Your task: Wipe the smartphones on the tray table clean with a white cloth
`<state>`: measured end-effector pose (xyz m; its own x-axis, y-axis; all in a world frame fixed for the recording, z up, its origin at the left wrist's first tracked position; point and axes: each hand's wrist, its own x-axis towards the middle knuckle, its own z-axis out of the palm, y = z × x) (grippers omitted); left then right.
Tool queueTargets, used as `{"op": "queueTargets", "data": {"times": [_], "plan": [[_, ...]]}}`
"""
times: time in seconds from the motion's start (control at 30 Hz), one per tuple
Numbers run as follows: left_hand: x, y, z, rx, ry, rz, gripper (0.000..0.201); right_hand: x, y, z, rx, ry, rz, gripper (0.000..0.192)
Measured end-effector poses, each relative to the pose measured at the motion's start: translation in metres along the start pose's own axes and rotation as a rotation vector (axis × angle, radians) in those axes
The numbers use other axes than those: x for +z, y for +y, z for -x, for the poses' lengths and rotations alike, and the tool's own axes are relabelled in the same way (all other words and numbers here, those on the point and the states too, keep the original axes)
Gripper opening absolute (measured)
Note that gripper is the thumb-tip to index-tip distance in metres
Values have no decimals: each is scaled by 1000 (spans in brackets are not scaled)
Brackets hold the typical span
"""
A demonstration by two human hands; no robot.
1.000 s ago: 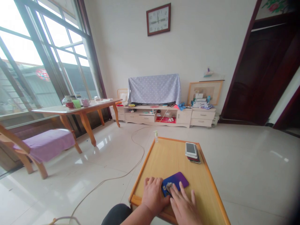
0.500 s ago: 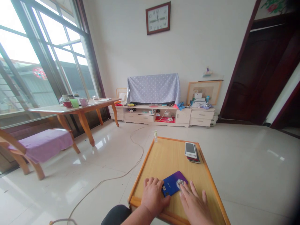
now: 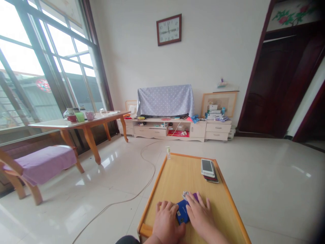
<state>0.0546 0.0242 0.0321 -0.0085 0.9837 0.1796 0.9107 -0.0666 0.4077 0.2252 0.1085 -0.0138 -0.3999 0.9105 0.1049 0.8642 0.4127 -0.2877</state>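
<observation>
A blue and purple smartphone (image 3: 181, 207) lies back side up on the wooden table, partly covered by my hands. My left hand (image 3: 166, 217) grips its near left end, fingers curled along one edge and thumb at the corner by the camera. Laid across the back of the phone is my right hand (image 3: 201, 214), its fingertips pressing a small crumpled white cloth (image 3: 186, 195) at the phone's far edge. Whether the cloth is fabric or tissue is hard to make out.
The low table (image 3: 175, 176) has a raised wooden rim. A stack of several phones (image 3: 208, 167) sits at its far right, and a small pump bottle (image 3: 168, 152) at the far left corner. A cable (image 3: 132, 197) runs over the floor to the left.
My right hand has slid left and away from me over the phone, taking the cloth to its far edge. My left hand keeps its grip. The view has tilted up slightly.
</observation>
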Motion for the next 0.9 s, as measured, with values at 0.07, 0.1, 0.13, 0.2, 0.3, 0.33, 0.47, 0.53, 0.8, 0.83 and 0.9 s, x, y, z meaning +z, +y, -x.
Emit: {"op": "queueTargets", "data": {"times": [0.07,0.1,0.13,0.2,0.3,0.33,0.47,0.53,0.8,0.83,0.9], "plan": [[1,2,0,4,10,-7,43,-3,3,2,10,16,7,49],[1,2,0,1,24,-19,41,-5,5,2,22,17,15,48],[2,3,1,-4,40,-35,39,-8,8,2,33,18,23,48],[2,3,2,-24,68,-70,35,-13,14,3,64,34,33,48],[0,4,5,-24,77,-100,27,-20,20,5,150,73,34,47],[0,5,6,-10,71,-108,22,-22,21,7,177,91,34,46],[-1,9,6,71,40,-129,12,-28,23,14,211,154,34,40],[0,11,5,96,31,-111,15,-29,22,18,204,157,28,38],[3,9,0,130,-3,-50,43,-25,7,33,126,121,-137,22],[3,9,-1,123,-3,-56,47,-25,3,35,118,128,-160,21],[4,10,-2,106,-2,-66,57,-24,-2,39,99,136,-206,20]]}}
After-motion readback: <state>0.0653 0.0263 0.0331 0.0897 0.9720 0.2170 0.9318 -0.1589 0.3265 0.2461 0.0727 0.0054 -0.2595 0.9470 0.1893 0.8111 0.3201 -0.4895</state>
